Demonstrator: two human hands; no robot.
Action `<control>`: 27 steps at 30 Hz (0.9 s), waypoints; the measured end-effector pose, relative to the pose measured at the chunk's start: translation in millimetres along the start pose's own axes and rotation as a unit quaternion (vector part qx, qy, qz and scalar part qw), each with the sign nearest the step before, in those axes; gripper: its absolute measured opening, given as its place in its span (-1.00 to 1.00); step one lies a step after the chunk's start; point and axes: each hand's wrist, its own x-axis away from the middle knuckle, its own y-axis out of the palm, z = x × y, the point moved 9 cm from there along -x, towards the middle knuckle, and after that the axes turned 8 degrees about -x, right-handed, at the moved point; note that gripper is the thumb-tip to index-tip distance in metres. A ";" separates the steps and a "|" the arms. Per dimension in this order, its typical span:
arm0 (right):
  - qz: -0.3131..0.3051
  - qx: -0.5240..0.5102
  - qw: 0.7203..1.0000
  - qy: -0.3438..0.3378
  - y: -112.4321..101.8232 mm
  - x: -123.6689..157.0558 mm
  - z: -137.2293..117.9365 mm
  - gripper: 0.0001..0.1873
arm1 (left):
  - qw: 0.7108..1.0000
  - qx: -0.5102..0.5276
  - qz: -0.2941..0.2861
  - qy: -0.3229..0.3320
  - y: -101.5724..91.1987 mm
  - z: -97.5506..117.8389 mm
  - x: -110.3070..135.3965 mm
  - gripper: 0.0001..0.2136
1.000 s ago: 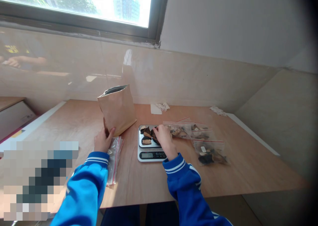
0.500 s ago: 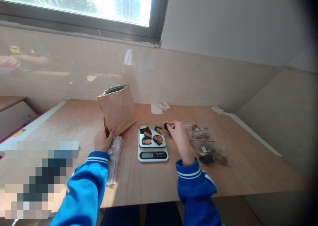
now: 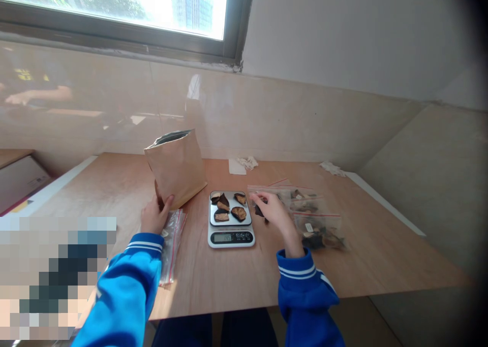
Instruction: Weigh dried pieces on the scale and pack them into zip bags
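Note:
My left hand (image 3: 153,214) grips the lower left corner of an open brown kraft paper pouch (image 3: 177,169), thumb in front and the other fingers partly hidden. Beneath that wrist lie flat clear zip bags (image 3: 173,245) with red seals. A small digital scale (image 3: 231,238) bears several dark-edged, tan dried slices (image 3: 238,214); its display seems to read 145. Right of the scale, my right hand (image 3: 271,210) hovers with fingers stretched out over dark dried pieces (image 3: 260,211) at a clear zip bag. I see nothing clearly held in it.
Filled zip bags (image 3: 320,230) of dried pieces lie on the right side of the wooden table (image 3: 213,291). Crumpled tissue (image 3: 247,162) and another white scrap (image 3: 332,168) lie near the wall. A blurred-out patch (image 3: 57,276) covers the left edge.
My right hand has let go of the dark piece it pinched, and its fingers have spread over the bag. My left hand stays at the pouch. The view has shifted slightly.

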 end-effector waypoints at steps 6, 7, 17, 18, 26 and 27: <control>-0.009 -0.013 1.000 -0.008 28.2 -9.5 -7.9 -0.71 | 1.000 -0.016 0.006 0.006 -1.3 2.1 2.0 -0.41; 0.001 0.005 1.000 -0.012 30.7 -12.3 -11.8 -0.72 | 1.000 -0.020 0.007 0.007 -1.9 2.8 2.4 -0.41; 0.133 0.090 0.985 -0.064 23.0 -6.5 -13.7 -0.70 | 1.000 -0.025 0.006 0.002 -3.1 4.9 3.8 -0.46; 0.159 0.080 0.981 -0.072 15.8 0.8 -7.7 -0.70 | 1.000 -0.025 0.007 0.001 -3.3 5.3 4.1 -0.47; 0.210 0.071 0.969 -0.110 -8.2 52.7 40.8 -0.71 | 1.000 -0.014 0.018 0.005 -9.5 9.4 6.7 -0.49; 0.204 0.081 0.968 -0.120 -6.6 55.7 43.1 -0.72 | 1.000 -0.009 0.022 0.004 -10.7 8.6 6.9 -0.49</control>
